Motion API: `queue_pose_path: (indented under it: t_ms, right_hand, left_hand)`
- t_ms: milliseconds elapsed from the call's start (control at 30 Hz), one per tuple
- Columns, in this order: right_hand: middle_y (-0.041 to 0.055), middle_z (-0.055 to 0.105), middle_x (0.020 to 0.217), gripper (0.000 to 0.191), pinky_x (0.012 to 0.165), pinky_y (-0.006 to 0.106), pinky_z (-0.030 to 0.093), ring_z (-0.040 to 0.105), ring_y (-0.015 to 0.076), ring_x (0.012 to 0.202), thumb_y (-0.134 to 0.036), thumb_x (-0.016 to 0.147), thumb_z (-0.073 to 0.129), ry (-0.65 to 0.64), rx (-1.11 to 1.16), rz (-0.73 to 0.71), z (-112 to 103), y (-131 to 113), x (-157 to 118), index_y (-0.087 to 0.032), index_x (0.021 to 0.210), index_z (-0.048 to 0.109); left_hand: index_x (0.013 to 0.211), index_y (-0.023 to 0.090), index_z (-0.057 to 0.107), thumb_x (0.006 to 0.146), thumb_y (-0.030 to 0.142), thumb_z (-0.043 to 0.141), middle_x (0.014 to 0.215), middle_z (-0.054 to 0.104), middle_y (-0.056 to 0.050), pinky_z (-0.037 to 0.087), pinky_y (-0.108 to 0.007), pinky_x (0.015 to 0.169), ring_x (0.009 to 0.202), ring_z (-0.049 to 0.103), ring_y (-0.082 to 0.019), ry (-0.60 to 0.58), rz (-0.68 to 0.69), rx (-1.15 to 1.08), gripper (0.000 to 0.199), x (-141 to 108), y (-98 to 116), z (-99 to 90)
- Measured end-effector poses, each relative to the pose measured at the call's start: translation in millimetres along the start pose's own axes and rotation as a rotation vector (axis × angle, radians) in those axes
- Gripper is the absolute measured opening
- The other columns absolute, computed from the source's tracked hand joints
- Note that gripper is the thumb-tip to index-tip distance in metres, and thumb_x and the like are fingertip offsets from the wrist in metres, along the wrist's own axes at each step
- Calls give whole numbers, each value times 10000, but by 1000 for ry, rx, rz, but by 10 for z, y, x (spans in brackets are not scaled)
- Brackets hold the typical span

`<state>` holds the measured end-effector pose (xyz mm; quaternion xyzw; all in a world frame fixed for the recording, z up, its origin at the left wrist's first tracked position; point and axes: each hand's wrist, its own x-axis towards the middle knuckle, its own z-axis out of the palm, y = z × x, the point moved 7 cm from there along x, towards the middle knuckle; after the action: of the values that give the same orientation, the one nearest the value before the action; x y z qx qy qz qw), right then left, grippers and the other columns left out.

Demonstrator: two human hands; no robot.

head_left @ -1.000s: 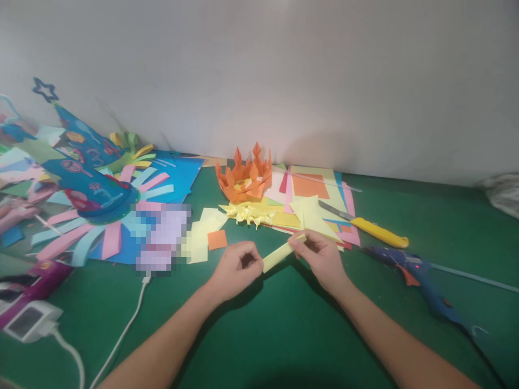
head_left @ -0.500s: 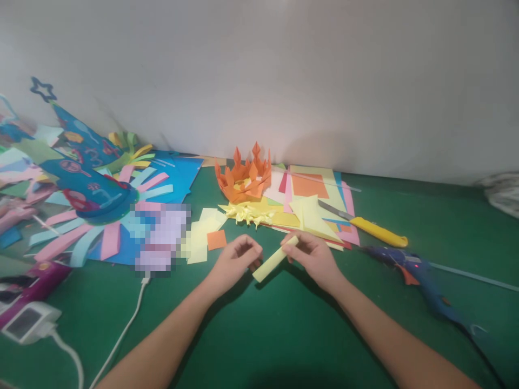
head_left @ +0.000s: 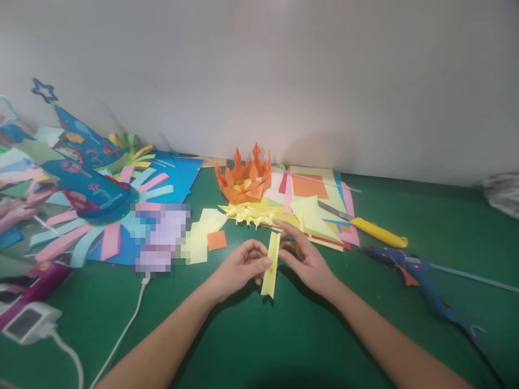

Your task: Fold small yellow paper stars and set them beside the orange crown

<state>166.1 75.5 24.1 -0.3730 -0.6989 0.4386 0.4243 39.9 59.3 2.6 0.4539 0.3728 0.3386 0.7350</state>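
Observation:
In front of me my left hand point(head_left: 246, 266) pinches a narrow folded strip of pale yellow paper point(head_left: 269, 282), its thumb lying across the strip's middle. The strip stands nearly upright in view, with its folded edges spread into a channel. Close along its right side is my right hand point(head_left: 305, 260), fingers apart and the index finger stretched past the strip's top end; I cannot tell whether the thumb touches the paper. Just beyond the hands lie small twisted yellow paper pieces point(head_left: 250, 214), and behind them stands an orange folded-paper crown point(head_left: 243, 181).
To the right are a yellow utility knife point(head_left: 379, 232) with its blade out and a blue glue gun point(head_left: 421, 275) with a lit red light. Coloured paper sheets point(head_left: 310, 186) are stacked behind. Decorated blue party hats point(head_left: 95, 186) and a white cable point(head_left: 130, 327) are at left.
The paper strip has turned from slanted to nearly upright and its fold has opened. My left hand has taken hold of it, while my right fingers have let go and spread.

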Motion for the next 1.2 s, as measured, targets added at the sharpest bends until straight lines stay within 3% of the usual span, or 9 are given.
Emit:
queue_pose_path:
  t_ms: [133,267,367,533,867,1067,1200]
  right_hand:
    - [41,366,1367,383,947,445,411,414,239,1172,-139,871,495,26,-365,-223,-23,-159,-37,-346,1189,547]
    - [41,449,1204,293,874,411,440,443,230,1088,-98,838,536,41,-501,-341,-7,-226,-80,-328,980,651]
    - [54,470,1108,305,849,389,455,459,220,1052,-101,839,541,-8,-498,-358,35,-218,-89,-320,1036,621]
    - [57,468,1073,476,824,360,467,486,187,977,-48,843,473,-129,-477,-398,132,-234,-106,-343,1215,515]
    - [49,583,942,252,771,336,463,553,183,888,-183,866,543,-67,-435,-343,61,-227,-60,-285,1085,617]
    - [51,659,869,165,719,311,484,600,173,826,-228,893,519,-59,-400,-389,60,-251,-48,-251,990,650]
    - [50,674,852,160,722,306,494,616,171,814,-277,891,524,-66,-368,-338,58,-240,-32,-247,938,675]
  left_hand:
    - [970,169,483,758,389,661,696,535,43,388,-194,529,536,490,-51,51,-12,-32,353,1,10,-38]
    - [1053,163,515,787,359,631,825,591,-4,412,-199,597,670,534,-78,103,-20,-40,350,-15,22,-64]
    - [1105,170,526,768,314,656,903,618,-19,430,-212,656,754,558,-100,147,-16,-13,389,-27,14,-95]
    - [1021,172,563,745,285,676,1041,641,-43,464,-264,758,914,593,-170,153,18,34,318,-24,21,-93]
    - [1039,175,570,785,353,640,1038,655,-54,472,-272,746,927,602,-189,129,55,42,318,-24,3,-106]
    - [960,159,564,769,386,647,929,661,-39,470,-271,712,834,604,-167,192,20,31,308,-13,-13,-145]
    - [917,156,540,727,375,687,892,643,-30,465,-267,683,773,591,-148,223,20,23,325,-12,-19,-166]
